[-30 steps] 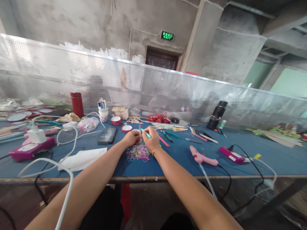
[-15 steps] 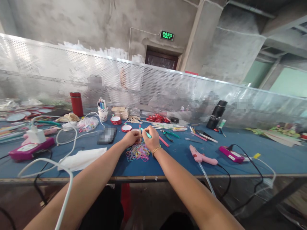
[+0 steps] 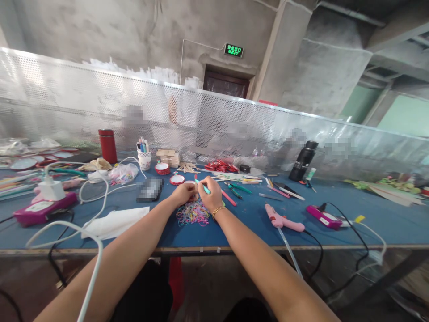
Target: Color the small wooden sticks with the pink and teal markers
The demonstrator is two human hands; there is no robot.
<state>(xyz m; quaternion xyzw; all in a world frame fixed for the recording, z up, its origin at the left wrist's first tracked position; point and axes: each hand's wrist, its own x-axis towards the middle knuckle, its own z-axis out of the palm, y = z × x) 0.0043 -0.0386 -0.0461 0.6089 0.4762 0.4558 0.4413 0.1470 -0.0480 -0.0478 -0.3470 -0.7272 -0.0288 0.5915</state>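
Observation:
My left hand [image 3: 182, 194] is closed on a thin wooden stick [image 3: 196, 180], held upright with a red patch at its top. In my right hand [image 3: 212, 195] is a turquoise pen [image 3: 205, 189], gripped in a writing hold, its tip close to the stick. Whether the tip touches the wood is too small to tell. Just below both hands lies a heap of thin, multicoloured elastic bands [image 3: 193, 214] on the blue tabletop [image 3: 248, 228]. A pink-red pen [image 3: 229, 198] rests right of my right hand.
Behind the hands are red-rimmed round tins [image 3: 177, 180], loose wooden sticks [image 3: 189, 167], pliers [image 3: 234, 189] and a pen cup [image 3: 144, 158]. A pink glue gun [image 3: 283, 220] lies right. Left are a phone [image 3: 149, 189], white cloth [image 3: 115, 222] and a looping white cable [image 3: 97, 250].
Both hands stay in nearly the same place and keep their holds on the stick and the pen. Only a very slight shift of the pen and of the view shows.

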